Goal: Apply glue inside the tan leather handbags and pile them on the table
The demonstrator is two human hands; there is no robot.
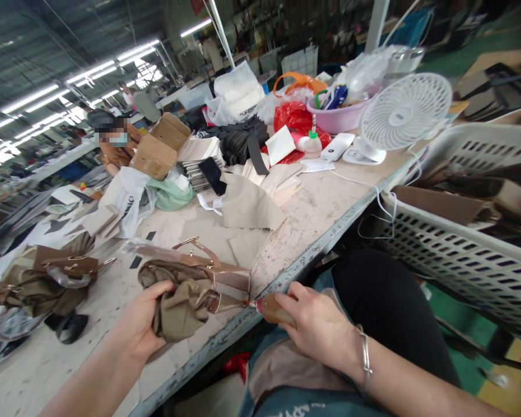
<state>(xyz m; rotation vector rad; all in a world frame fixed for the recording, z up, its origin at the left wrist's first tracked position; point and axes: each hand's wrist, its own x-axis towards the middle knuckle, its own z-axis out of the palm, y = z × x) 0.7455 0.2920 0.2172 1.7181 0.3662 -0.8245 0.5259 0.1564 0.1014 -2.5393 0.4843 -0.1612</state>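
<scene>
A crumpled brown fabric bag (pixel 184 307) with tan trim (pixel 232 280) is held over the desk (pixel 312 202), near its front edge, between seven and eight o'clock from the middle of the view. The bag is clamped at its eight o'clock side by the grip of the left hand (pixel 145 318), with the thumb laid on top and the other fingers hidden beneath. At three o'clock from the bag, an amber-coloured implement (pixel 274 310) is enclosed by the grip of the right hand (pixel 316 321); the implement's red-and-white tip is aimed toward nine o'clock, at the trim, but whether contact is made cannot be told. A second brown bag (pixel 69 266) is placed at nine o'clock, well apart from the first. Grey-beige sheets (pixel 252 202) are spread at one o'clock, an open cardboard box (pixel 158 153) is seen at twelve, and a white fan (pixel 399 119) is stood at two. Near three o'clock, beside the desk, brown pieces (pixel 443 202) are contained in a white basket (pixel 460 234).
</scene>
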